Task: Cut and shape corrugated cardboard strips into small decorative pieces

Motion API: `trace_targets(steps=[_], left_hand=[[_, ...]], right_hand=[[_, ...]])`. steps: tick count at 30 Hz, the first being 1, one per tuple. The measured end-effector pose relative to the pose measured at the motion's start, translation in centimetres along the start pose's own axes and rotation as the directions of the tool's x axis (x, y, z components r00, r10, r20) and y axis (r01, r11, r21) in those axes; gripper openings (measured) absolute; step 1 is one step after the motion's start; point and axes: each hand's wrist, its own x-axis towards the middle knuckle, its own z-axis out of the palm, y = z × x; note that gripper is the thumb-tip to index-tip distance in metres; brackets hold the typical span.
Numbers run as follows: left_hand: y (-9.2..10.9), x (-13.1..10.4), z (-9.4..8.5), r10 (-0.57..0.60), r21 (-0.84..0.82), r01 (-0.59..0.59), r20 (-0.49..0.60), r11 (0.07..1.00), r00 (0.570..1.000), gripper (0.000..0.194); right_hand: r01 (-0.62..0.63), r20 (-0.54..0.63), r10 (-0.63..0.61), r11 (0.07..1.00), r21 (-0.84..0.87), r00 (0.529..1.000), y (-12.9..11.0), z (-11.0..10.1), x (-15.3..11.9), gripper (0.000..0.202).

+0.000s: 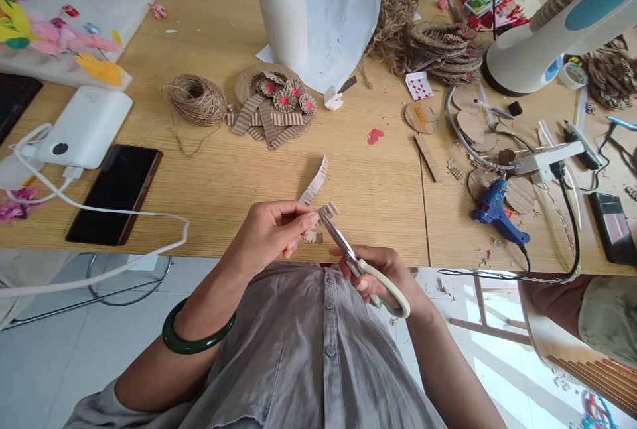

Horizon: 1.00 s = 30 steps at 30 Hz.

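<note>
My left hand [283, 225] pinches a short strip of corrugated cardboard [329, 209] at the table's front edge. In my right hand [373, 273] is a pair of scissors [381, 280] with pale handles, its blades meeting the strip beside my left fingertips. Whether the blades are fully closed I cannot tell. Another corrugated strip [316, 180] lies just beyond my left hand, and a small cardboard piece [313, 237] shows below the fingers. Farther back lies a cardboard round with rolled flowers [286, 99], their centres red, and cardboard strips on it.
A ball of twine [196, 99], a white bottle [283, 18] and small red paper discs [375, 136] are on the table. A phone [115, 193] and power bank [84, 125] with a white cable lie left. On the right are a blue glue gun [497, 212] and a power strip [550, 158].
</note>
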Motion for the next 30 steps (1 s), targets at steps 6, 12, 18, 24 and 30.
trace_targets(steps=[6,12,18,24,30], left_hand=[[-0.2,0.0,0.1,-0.078,-0.1,0.08,0.025,0.992,0.997,0.021],[-0.6,-0.1,0.3,-0.024,0.0,0.024,-0.02,1.0,1.0,0.021],[-0.5,-0.3,0.3,0.014,0.067,-0.013,-0.015,0.998,1.0,0.022],[-0.7,0.0,0.5,-0.003,0.045,0.003,-0.008,0.999,1.0,0.022],[-0.9,0.2,1.5,0.008,-0.044,-0.007,0.02,0.999,1.0,0.022]], right_hand=[[-0.054,-0.028,0.054,0.998,-0.01,0.998,-0.1,0.0,-0.2,0.046],[-0.051,0.033,0.051,0.999,-0.004,0.998,-0.7,0.0,-0.2,0.054],[-0.039,-0.001,0.039,0.999,0.003,0.999,-0.5,0.2,0.1,0.054],[-0.016,-0.066,0.018,0.999,0.029,0.998,0.5,0.9,0.3,0.046],[-0.021,-0.327,-0.057,0.973,-0.231,0.943,-0.3,-0.6,-0.2,0.045]])
